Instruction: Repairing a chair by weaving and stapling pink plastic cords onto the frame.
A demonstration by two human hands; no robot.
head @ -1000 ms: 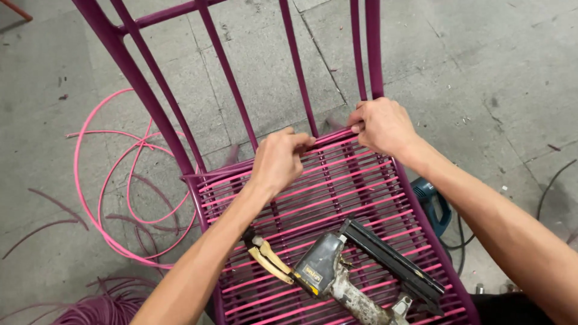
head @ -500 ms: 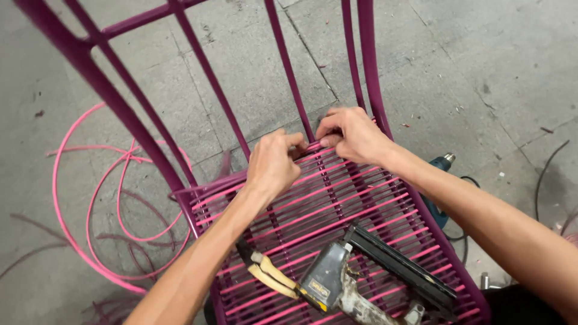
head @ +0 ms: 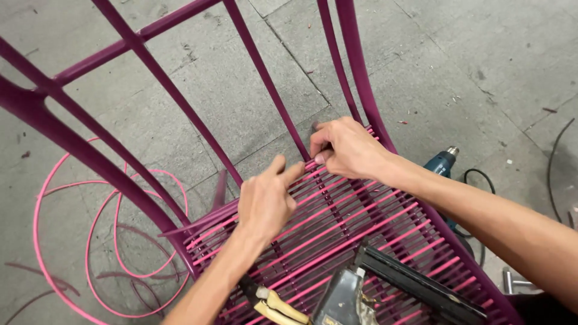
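- Lying coiled on the concrete floor [head: 481, 66] at far left: loose pink cord [head: 60, 198].
- Your left hand [head: 265, 201] hovers open, holding nothing, fingers spread over the woven seat [head: 337, 232].
- Your right hand [head: 346, 147] pinches a pink strand [head: 310, 164] at the seat's rear edge.
- Lower right: staple gun [head: 385, 289], pliers [head: 274, 304].

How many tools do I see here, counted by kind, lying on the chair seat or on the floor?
Yellow-handled pliers on the woven pink seat: 1
Black staple gun on the seat: 1
Blue heat gun on the floor: 1
Total: 3
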